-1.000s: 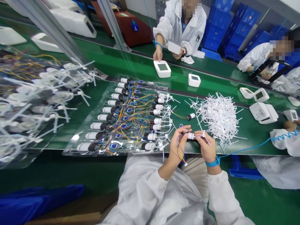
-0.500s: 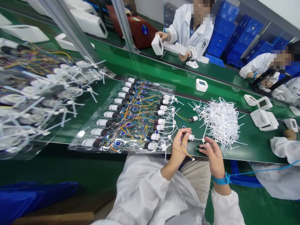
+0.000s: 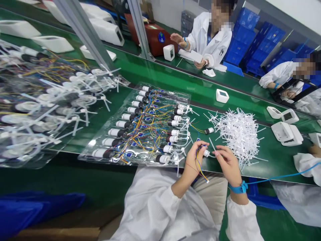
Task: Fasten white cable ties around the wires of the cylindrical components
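With its grip closed, the left hand [image 3: 192, 159] is holding a white cylinder [image 3: 206, 153] over the near edge of the green table [image 3: 199, 115]. The right hand [image 3: 227, 161] is pinching, thumb against fingertips, the short tube [image 3: 213, 155] that is running from the cylinder's end. A pale strand [image 3: 212, 144] is sticking up at those fingertips, but the fingers are covering the join, so from where I am standing I cannot tell whether it is fully seated. Coloured wires [image 3: 198, 162] are dangling from the left hand, ending in a white plug [image 3: 207, 181].

Just beyond the hands, a lone cylinder [image 3: 209, 130] is lying on the table, showing no tube that I can see. A large heap of white fittings [image 3: 239, 134] is waiting to its right, plainly far from used up.

To the left, a clear tray [image 3: 186, 97] is looking mostly filled: its right-hand column is carrying tubes and fittings, while its left-hand column is showing none. Farther left, more wired units [image 3: 60, 107] are lying heaped, many bearing fittings and seemingly finished. Across the way, a co-worker [image 3: 213, 38] is holding a white panel [image 3: 190, 55] near a white housing [image 3: 169, 53].
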